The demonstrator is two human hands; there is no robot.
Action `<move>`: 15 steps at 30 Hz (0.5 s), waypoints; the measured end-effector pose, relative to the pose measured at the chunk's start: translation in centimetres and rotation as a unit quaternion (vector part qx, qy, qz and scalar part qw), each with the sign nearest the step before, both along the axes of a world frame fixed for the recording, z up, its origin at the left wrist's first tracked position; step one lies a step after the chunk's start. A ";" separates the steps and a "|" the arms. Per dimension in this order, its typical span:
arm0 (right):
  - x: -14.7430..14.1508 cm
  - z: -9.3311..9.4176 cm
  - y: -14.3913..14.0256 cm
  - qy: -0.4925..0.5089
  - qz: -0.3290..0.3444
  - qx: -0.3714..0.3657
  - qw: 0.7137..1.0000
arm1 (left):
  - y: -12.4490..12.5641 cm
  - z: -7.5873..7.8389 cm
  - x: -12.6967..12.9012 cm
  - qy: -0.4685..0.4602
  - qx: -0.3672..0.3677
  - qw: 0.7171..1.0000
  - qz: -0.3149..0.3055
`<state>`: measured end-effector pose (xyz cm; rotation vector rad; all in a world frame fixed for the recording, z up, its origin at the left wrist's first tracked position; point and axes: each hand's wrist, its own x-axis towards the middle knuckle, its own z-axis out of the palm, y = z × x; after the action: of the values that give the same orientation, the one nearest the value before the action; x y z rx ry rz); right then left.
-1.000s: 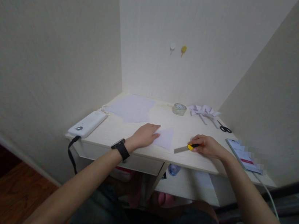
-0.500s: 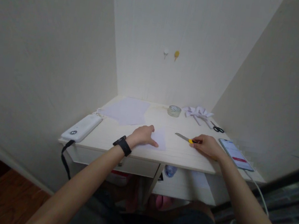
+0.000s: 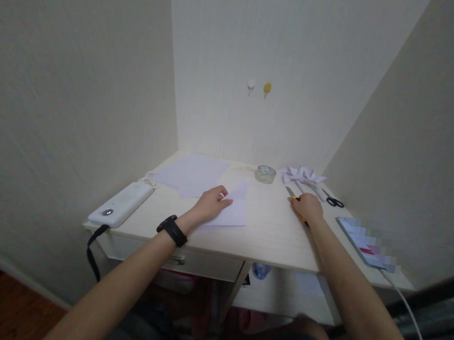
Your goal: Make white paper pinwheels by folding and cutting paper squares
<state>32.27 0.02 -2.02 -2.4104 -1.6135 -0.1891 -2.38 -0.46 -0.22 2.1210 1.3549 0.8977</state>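
Observation:
My left hand (image 3: pixel 211 204) pinches a folded white sheet of paper (image 3: pixel 236 210), whose upper layer is raised off the desk. The fold's details are partly hidden behind my fingers. Over on the right, my right hand (image 3: pixel 308 207) grips a yellow-and-black utility knife (image 3: pixel 303 220). Its blade is out and points away toward the back, close to a bundle of folded white paper strips (image 3: pixel 302 175). Most of the knife's handle lies under my fingers.
Flat white sheets (image 3: pixel 193 172) lie at the back left. A roll of clear tape (image 3: pixel 265 174) stands near the wall. Black-handled scissors (image 3: pixel 335 202) and a phone (image 3: pixel 362 243) with a cable are on the right. A white power bank (image 3: pixel 122 205) sits at the left edge.
My right hand has moved the knife back toward the paper strips and turned its blade away. My left hand has lifted the near sheet, which lay flatter before.

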 end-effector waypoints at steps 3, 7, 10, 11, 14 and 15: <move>-1.0 0.3 -0.4 -0.028 0.013 0.039 0.999 | 0.1 0.1 -0.5 -0.131 -0.055 0.990 0.003; -4.9 1.3 -1.2 -0.019 0.113 0.092 0.989 | 0.2 0.7 -0.7 -0.289 -0.123 0.949 0.012; -9.1 1.7 -1.3 0.043 0.227 0.105 0.967 | 1.4 1.1 -1.4 -0.311 -0.096 0.943 0.074; -10.4 1.7 -1.3 0.081 0.277 0.092 0.953 | 2.0 1.2 -1.8 -0.296 -0.081 0.947 0.092; -14.0 1.5 -1.2 0.136 0.438 0.026 0.888 | 4.0 1.2 -3.2 -0.213 -0.041 0.966 0.141; -14.9 1.5 -1.3 0.122 0.464 0.009 0.877 | 4.6 1.2 -3.6 -0.188 -0.035 0.969 0.155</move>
<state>17.37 -1.24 -0.49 -1.3179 -2.3691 0.2588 -5.94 4.11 0.99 1.6031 1.5061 1.2787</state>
